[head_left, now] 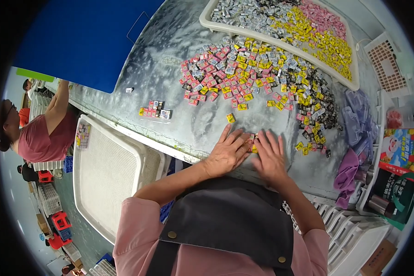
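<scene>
Near the front edge of the counter [184, 131], a small cluster of pink and yellow blocks [254, 148] is flanked by the hands. The left hand [226, 154] is laid on one side, the right hand [268, 158] on the other; both are opened out, fingers extended, set slightly apart with the cluster between them. How firmly it is pressed cannot be told. By this placing, the blocks are probably kept aligned from both sides. One yellow block [230, 118] is left just beyond the left fingertips. Farther out, a loose pile [227, 76] is spread, presumably so that colours can be reached easily; a compact group [155, 110] is set well apart to the left, seemingly to be kept unmixed.
</scene>
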